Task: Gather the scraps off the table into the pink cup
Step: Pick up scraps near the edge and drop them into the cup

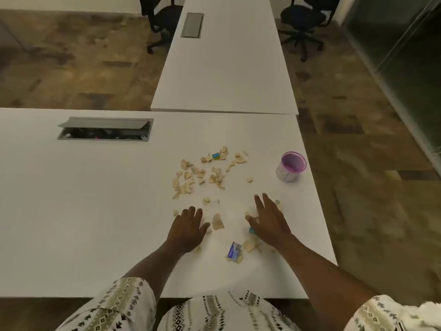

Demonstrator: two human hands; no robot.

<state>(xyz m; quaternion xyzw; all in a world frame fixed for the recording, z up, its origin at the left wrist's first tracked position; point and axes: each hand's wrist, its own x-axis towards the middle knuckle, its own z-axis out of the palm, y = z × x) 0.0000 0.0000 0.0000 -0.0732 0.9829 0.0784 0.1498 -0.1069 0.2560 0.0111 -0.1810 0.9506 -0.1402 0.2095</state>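
Observation:
Several pale beige scraps (200, 174) lie scattered over the white table (83, 211), with a small blue and yellow piece (216, 155) among the far ones. A pink cup (291, 166) stands upright near the table's right edge. My left hand (187, 229) lies flat, palm down, fingers apart, beside a larger scrap (217, 222). My right hand (268, 219) also rests flat and spread, with scraps at its fingertips and a teal bit at its thumb. A blue wrapper (233, 250) lies between my forearms. Neither hand holds anything.
A grey cable hatch (105, 129) is set into the table at the far left, its lid propped up. A second white table (226, 68) butts on beyond. Two black office chairs (303, 22) stand at the back. The table's right edge runs close to the cup.

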